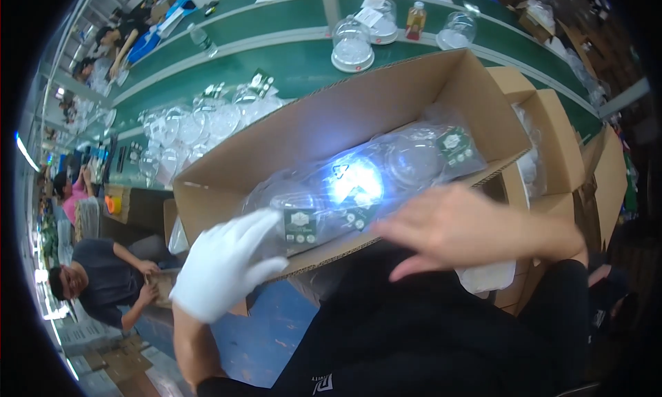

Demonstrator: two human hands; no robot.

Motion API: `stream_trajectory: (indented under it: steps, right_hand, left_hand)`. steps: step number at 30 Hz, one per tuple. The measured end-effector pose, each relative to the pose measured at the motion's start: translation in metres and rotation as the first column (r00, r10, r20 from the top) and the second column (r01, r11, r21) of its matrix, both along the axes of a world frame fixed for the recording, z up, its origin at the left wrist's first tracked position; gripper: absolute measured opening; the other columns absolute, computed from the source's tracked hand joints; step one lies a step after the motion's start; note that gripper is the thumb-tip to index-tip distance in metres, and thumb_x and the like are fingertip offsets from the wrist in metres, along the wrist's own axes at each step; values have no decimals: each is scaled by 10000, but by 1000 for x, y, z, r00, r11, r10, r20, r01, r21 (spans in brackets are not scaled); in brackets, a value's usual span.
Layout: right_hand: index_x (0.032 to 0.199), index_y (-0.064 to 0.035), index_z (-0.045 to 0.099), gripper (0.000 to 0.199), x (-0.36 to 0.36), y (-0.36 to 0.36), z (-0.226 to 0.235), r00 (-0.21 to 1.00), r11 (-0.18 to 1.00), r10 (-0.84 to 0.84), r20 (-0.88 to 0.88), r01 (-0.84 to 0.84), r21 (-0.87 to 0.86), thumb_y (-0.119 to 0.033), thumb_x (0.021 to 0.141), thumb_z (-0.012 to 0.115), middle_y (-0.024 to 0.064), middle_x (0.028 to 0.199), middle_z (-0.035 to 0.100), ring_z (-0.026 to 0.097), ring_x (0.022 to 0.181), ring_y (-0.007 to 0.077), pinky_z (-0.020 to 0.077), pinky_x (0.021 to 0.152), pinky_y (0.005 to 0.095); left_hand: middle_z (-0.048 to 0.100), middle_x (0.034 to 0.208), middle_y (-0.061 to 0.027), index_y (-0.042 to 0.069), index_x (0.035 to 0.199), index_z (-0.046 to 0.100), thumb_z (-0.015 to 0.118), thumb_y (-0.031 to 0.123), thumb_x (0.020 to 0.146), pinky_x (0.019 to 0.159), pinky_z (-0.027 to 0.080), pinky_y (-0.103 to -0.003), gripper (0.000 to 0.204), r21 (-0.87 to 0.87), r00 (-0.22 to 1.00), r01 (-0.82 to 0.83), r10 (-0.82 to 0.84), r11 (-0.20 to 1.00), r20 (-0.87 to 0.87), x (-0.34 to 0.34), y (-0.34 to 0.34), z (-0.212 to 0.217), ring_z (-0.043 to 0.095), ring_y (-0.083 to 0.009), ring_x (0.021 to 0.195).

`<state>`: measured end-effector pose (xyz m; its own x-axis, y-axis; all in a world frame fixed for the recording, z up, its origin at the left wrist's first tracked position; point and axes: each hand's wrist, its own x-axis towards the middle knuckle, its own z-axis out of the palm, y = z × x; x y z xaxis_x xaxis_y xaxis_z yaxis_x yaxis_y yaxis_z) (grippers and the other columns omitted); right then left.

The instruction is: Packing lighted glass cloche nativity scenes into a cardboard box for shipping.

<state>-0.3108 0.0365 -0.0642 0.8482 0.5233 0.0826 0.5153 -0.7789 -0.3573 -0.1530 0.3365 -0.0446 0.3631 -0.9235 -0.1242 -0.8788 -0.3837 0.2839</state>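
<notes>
As packing seemed underway, left hand point(224, 266) (gloved) and right hand point(448, 224) had thumb and fingers apart; next, bags point(414, 159) likely needed levelling.

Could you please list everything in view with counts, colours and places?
Open carton: one, brown, centre
Bagged items: several, clear, inside carton
Cards: three visible, green, inside carton
Worktop: one, green, beyond carton
Bagged pile: one, clear, left worktop
Domes: three, clear with white bases, beyond carton
Bottles: two, amber and clear, beyond carton
Other cartons: several, brown, right
Co-workers: several, mixed clothing, left
Floor: one, blue, lower left
Left hand: one, white-gloved, carton's near edge
Right hand: one, bare, above near edge
</notes>
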Motion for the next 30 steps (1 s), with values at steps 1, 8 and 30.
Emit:
stream_trajectory:
  steps: [1, 8, 30]
  right_hand:
    - [956, -43, 590, 466, -8, 16, -15, 981, 999, -45, 189, 42, 19, -503, 908, 645, 48, 749, 588, 622, 688, 211, 493, 626, 332]
    - [605, -141, 469, 507, 16, 67, -82, 614, 964, -266, 743, 169, 205, -504, 803, 762, -33, 565, 406, 445, 487, 127, 309, 464, 263]
    - [696, 37, 682, 540, 119, -12, 349, 63, 146, -988, 140, 662, 736, -431, 959, 623, 219, 541, 536, 525, 503, 279, 455, 575, 446]
  left_hand:
    - [650, 1246, -200, 7, 1242, 614, 717, 351, 884, 949, 506, -414, 507, -176, 999, -32, 25, 984, -45, -2, 16, 3, 656, -364, 1093]
    - [599, 1254, -203, -45, 1339, 490, 350, 416, 1079, 1021, 434, -422, 548, -780, 651, -539, 430, -317, -625, -63, 136, -169, 581, -302, 1157]
    - [559, 1381, -168, -43, 1320, 542, 392, 315, 1091, 1115, 367, -417, 451, -729, 580, -636, 780, 252, -237, -53, 116, -234, 548, -284, 1217]
